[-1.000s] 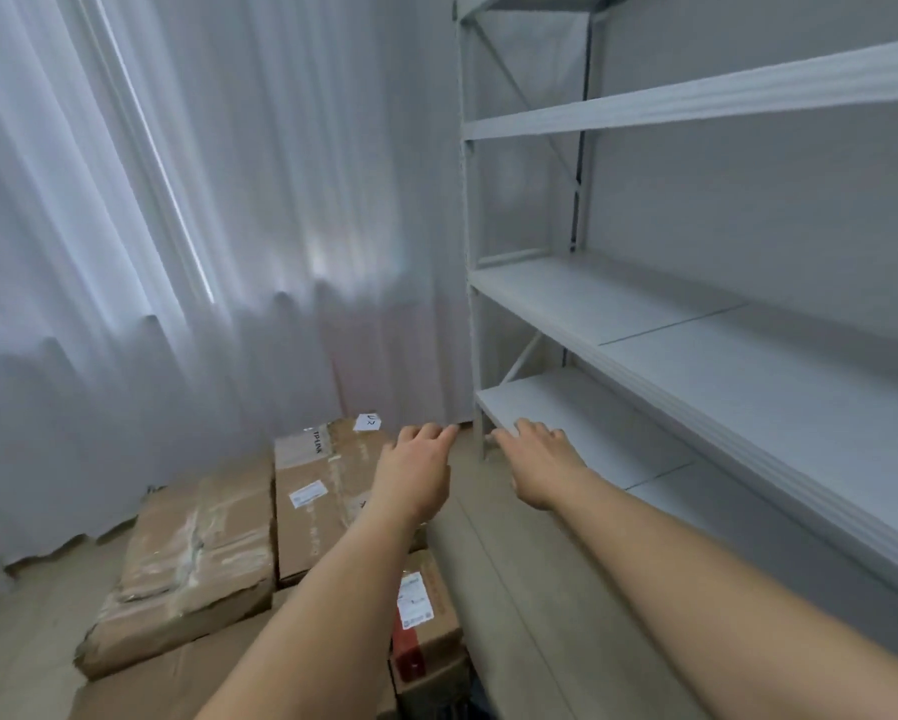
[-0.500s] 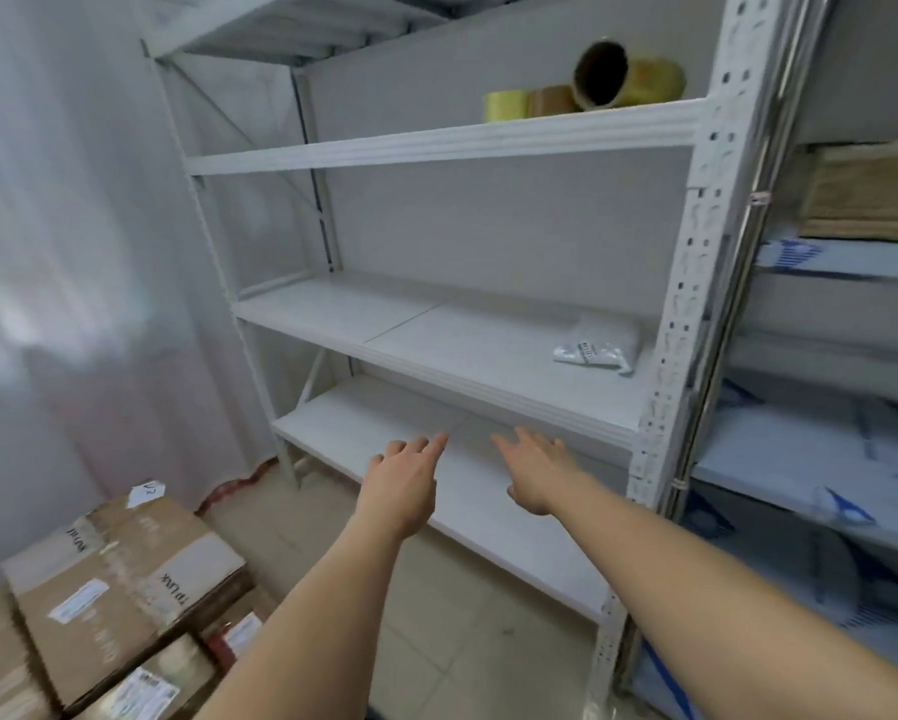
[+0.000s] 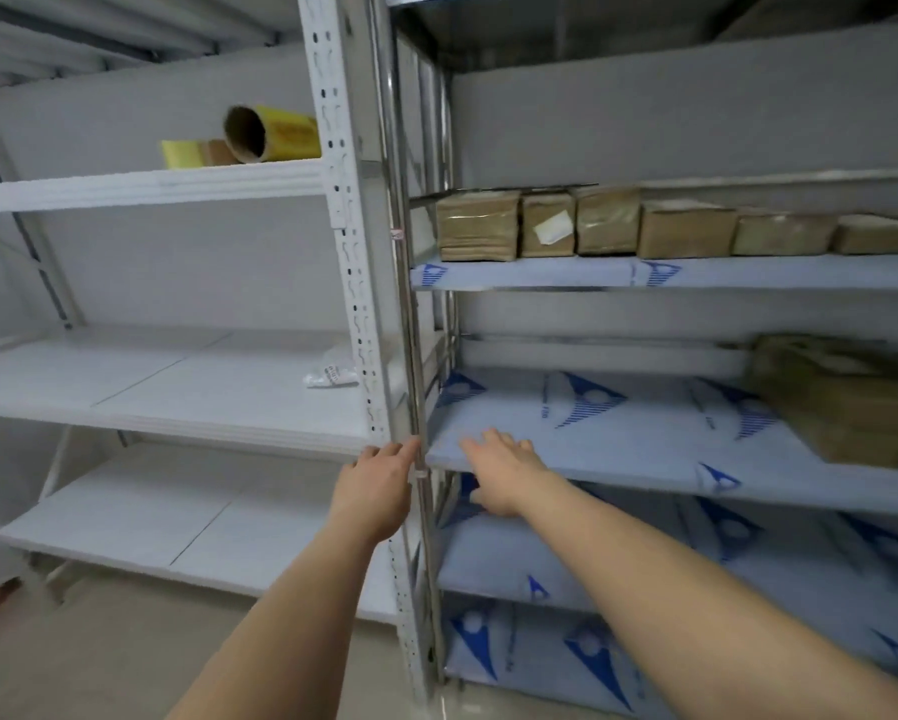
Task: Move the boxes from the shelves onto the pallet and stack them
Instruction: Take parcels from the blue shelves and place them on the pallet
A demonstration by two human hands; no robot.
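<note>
Several brown cardboard boxes (image 3: 608,223) stand in a row on the upper right shelf (image 3: 748,272). A larger brown box (image 3: 847,397) lies on the blue-patterned middle right shelf (image 3: 618,433), at its right end. My left hand (image 3: 376,488) reaches forward in front of the metal upright, fingers relaxed and holding nothing. My right hand (image 3: 501,470) is stretched out over the front edge of the middle right shelf, fingers straight and empty. The pallet is out of view.
A white shelf unit (image 3: 176,392) stands at the left with a small plastic bag (image 3: 332,374) on its middle board and yellow tape rolls (image 3: 265,135) on the board above. A perforated upright (image 3: 353,304) divides the two units. Bare floor (image 3: 98,657) lies below.
My view has swung right, from the boxes on the floor past the white shelves to the blue-lined shelves. Both hands stay stretched forward and empty.
</note>
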